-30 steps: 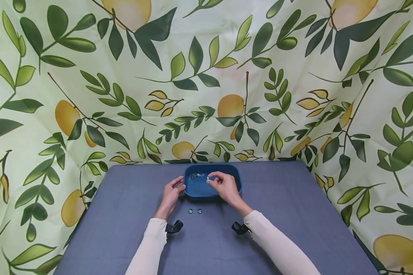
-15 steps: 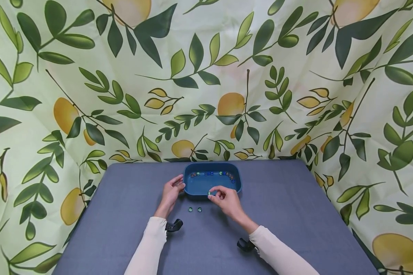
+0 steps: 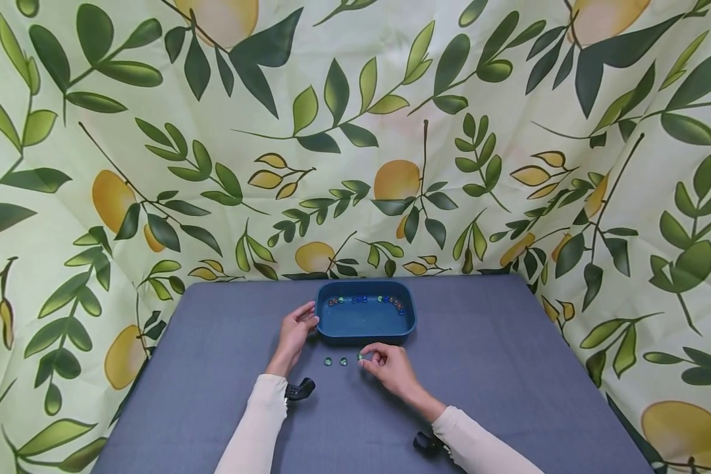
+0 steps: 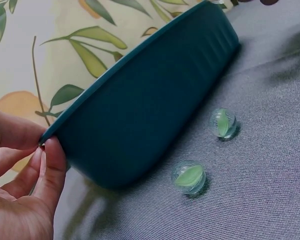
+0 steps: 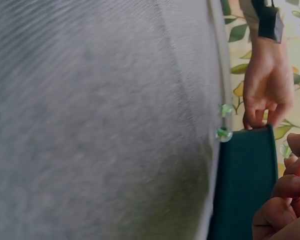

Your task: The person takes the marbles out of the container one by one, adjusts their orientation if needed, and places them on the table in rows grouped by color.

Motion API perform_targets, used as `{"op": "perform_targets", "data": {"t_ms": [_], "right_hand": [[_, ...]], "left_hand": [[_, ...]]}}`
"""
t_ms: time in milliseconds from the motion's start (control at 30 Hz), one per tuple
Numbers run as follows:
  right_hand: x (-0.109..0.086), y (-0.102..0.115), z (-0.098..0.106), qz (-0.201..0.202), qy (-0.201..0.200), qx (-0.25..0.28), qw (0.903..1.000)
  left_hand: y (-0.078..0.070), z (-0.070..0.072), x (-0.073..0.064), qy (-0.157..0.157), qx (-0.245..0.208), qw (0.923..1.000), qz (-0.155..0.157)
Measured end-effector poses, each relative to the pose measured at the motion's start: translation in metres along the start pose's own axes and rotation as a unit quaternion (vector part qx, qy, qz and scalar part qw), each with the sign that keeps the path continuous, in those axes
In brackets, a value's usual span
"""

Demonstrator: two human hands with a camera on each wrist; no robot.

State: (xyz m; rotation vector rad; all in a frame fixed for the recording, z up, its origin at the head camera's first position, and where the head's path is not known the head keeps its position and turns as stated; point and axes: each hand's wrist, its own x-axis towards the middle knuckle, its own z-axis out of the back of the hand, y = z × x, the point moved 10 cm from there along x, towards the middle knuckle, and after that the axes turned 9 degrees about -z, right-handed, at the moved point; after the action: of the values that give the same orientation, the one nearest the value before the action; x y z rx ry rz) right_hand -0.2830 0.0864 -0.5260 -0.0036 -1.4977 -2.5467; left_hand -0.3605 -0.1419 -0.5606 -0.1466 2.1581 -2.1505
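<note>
My left hand (image 3: 293, 334) pinches the left rim of a dark teal plastic bin (image 3: 364, 324) between thumb and fingers, seen close up in the left wrist view. Between the thumb and fingertips of my right hand (image 3: 392, 370) is a clear glass marble with a green swirl (image 5: 285, 149), low over the cloth in front of the bin. Just left of it lie two similar marbles, a left one (image 4: 189, 177) and a right one (image 4: 223, 123), side by side on the cloth. Inside the bin, several orange, blue and green marbles (image 3: 359, 299) line the back and right sides.
A grey-blue cloth (image 3: 225, 368) covers the table under the bin. Behind the table and along both sides hangs a pale curtain (image 3: 355, 158) printed with leaves and yellow fruit. Black wrist cameras, such as the left one (image 3: 300, 390), sit on both wrists.
My right hand has drawn a green-swirled marble from inside the bin, over its front rim, to the right of the two marbles on the cloth. My left hand stays at the rim.
</note>
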Motion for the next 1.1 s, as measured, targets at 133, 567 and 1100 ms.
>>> {"op": "perform_targets", "data": {"t_ms": [133, 567, 1100], "right_hand": [[0.001, -0.008, -0.001, -0.006, -0.006, -0.006, 0.9999], [0.012, -0.022, -0.007, -0.016, 0.015, -0.052, 0.9984], [0.021, -0.030, -0.017, -0.033, 0.042, -0.077, 0.9956]], "left_hand": [[0.000, 0.000, 0.000, -0.002, 0.001, 1.0000, -0.002], [-0.001, 0.000, 0.000, -0.003, -0.006, 1.0000, -0.004], [-0.001, 0.000, -0.002, -0.003, 0.002, 1.0000, -0.002]]}}
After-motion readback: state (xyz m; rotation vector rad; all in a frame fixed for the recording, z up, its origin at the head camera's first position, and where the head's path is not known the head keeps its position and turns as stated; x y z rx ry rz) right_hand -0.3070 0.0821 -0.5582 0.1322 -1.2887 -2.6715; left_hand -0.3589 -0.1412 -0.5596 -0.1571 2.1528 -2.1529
